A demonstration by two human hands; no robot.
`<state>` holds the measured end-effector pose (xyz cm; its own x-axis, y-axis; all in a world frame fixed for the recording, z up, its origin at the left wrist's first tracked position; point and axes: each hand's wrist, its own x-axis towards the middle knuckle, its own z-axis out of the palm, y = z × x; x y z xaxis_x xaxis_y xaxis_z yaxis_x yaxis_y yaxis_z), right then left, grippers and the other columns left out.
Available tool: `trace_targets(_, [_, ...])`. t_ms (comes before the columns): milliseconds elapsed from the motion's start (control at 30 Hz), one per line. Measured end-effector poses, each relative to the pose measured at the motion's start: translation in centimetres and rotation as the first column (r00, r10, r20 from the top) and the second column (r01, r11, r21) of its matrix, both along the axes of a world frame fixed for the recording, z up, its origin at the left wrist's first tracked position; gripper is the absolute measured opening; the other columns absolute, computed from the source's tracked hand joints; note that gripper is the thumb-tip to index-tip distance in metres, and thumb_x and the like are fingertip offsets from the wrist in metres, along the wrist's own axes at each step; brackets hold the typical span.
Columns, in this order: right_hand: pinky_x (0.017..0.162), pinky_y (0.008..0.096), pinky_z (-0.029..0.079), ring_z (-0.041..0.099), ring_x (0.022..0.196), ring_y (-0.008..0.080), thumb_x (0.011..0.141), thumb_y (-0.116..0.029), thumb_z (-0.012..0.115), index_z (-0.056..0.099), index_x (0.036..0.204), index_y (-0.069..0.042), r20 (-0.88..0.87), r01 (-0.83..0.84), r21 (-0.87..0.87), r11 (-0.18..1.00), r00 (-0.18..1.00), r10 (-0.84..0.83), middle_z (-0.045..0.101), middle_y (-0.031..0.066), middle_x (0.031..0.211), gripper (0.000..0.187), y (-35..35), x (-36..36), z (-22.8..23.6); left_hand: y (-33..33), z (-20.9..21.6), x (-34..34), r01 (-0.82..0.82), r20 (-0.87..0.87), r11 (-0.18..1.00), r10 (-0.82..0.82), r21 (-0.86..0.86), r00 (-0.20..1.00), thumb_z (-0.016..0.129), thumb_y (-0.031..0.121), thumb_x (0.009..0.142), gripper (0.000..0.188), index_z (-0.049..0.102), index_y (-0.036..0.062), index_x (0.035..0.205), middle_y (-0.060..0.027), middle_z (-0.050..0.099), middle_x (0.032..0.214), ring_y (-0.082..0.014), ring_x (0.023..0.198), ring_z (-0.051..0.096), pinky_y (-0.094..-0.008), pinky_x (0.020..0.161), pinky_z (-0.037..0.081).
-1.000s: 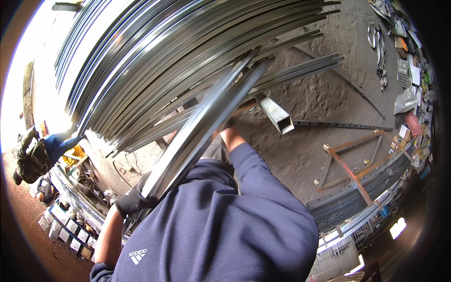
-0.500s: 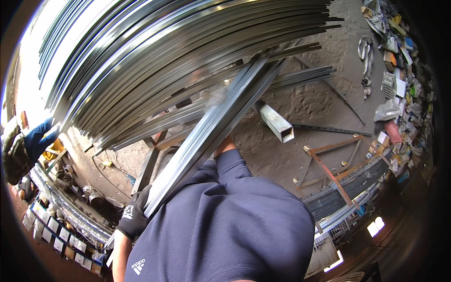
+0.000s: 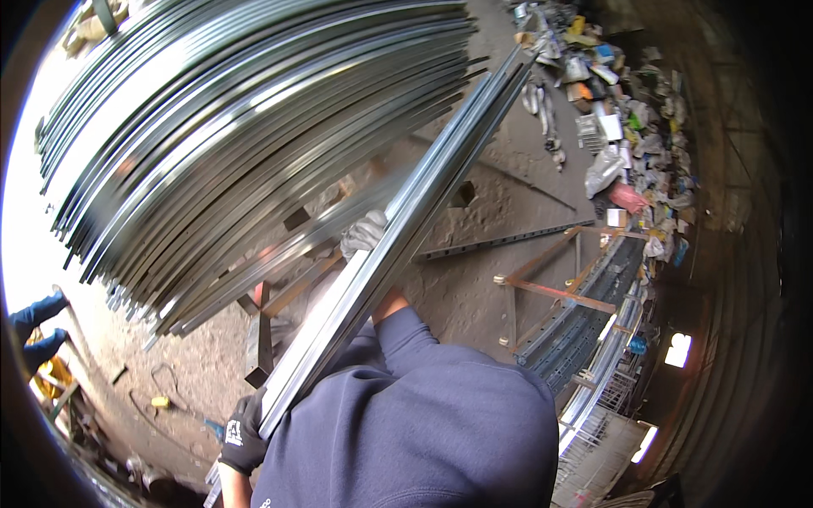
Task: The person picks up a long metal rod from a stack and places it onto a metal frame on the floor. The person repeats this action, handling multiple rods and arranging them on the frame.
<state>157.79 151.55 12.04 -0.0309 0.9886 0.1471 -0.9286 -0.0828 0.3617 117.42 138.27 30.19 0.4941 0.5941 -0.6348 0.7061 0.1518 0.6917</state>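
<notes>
A bundle of long, shiny metal channels (image 3: 406, 199) slants across my front, from low at my left up to the far right. Around its near end my left hand (image 3: 244, 432), in a black glove, is closed. My right forearm passes beneath the bundle. On the bundle's far side my right hand (image 3: 364, 235), in a grey glove, shows closed against the channels, its fingers partly hidden. Beyond lies a big stack of similar metal channels (image 3: 262, 127), and the held bundle's far end sticks out past the stack's right ends.
Under the stack stands a rusty metal support (image 3: 261, 339). A perforated bar (image 3: 508, 240) and a rusty frame (image 3: 555, 292) lie at the right, near a heap of rubbish (image 3: 605, 127). At the left edge are another person's legs in blue trousers (image 3: 38, 326).
My view has turned to the right, and the scene slides left. The held bundle has swung away from the stack at its far end. Both hands keep their grip.
</notes>
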Motion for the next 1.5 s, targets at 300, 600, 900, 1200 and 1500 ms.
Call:
trace_targets(300, [0.058, 0.0245, 0.046, 0.055, 0.059, 0.0099, 0.099, -0.032, 0.045, 0.059, 0.081, -0.014, 0.311, -0.251, 0.291, 0.923, 0.937, 0.157, 0.059, -0.0011, 0.070, 0.029, -7.1, -8.6, 7.5, -13.0, -1.9, -12.8, -0.097, 0.167, 0.968, 0.059, 0.233, 0.984, 0.066, 0.019, 0.076, 0.071, 0.044, 0.0079, 0.142, -0.0219, 0.055, 0.127, -0.0402, 0.116, 0.054, -0.0462, 0.099, 0.044])
trace_targets(600, [0.055, 0.0282, 0.047, 0.057, 0.057, 0.0135, 0.100, -0.050, 0.046, 0.064, 0.086, -0.012, 0.172, -0.418, 0.634, 0.651, 0.897, 0.407, 0.064, 0.0025, 0.072, 0.044, -9.9, -22.5, 15.6, -30.1, 0.9, -21.0, -0.303, 0.288, 0.902, 0.215, 0.308, 0.933, 0.068, 0.018, 0.073, 0.087, 0.032, 0.0161, 0.152, -0.0214, 0.039, 0.149, -0.0385, 0.137, 0.038, -0.0470, 0.115, 0.029])
trace_targets(900, [0.060, 0.0292, 0.052, 0.067, 0.066, 0.0170, 0.098, -0.057, 0.047, 0.068, 0.089, -0.007, 0.168, -0.567, 0.657, 0.497, 0.753, 0.636, 0.069, 0.0078, 0.074, 0.056, -20.4, -39.4, 16.8, -48.6, -1.2, -26.0, -0.437, 0.004, 0.842, 0.459, 0.316, 0.888, 0.068, 0.025, 0.066, 0.105, 0.016, 0.0209, 0.157, -0.0237, 0.034, 0.153, -0.0398, 0.141, 0.033, -0.0457, 0.116, 0.030])
trace_targets(1200, [0.054, 0.0256, 0.046, 0.059, 0.052, 0.0119, 0.100, -0.050, 0.046, 0.060, 0.068, -0.015, 0.317, -0.821, 0.422, 0.385, 0.532, 0.785, 0.062, 0.0007, 0.058, 0.049, -45.2, -64.6, 21.5, -76.1, -2.6, -38.8, -0.676, 0.046, 0.684, 0.693, 0.276, 0.720, 0.071, 0.032, 0.067, 0.102, 0.023, 0.0189, 0.156, -0.0221, 0.037, 0.151, -0.0395, 0.141, 0.033, -0.0457, 0.116, 0.029])
trace_targets(1500, [0.053, 0.0271, 0.050, 0.060, 0.052, 0.0129, 0.101, -0.052, 0.043, 0.061, 0.069, -0.013, 0.340, -0.882, 0.454, 0.128, 0.304, 0.890, 0.063, 0.0020, 0.060, 0.053, -64.6, -88.8, 24.1, -97.6, -1.3, -47.0, -0.881, 0.166, 0.320, 0.904, 0.348, 0.395, 0.076, 0.034, 0.068, 0.093, 0.036, 0.0141, 0.150, -0.0206, 0.044, 0.144, -0.0382, 0.131, 0.044, -0.0440, 0.110, 0.037])
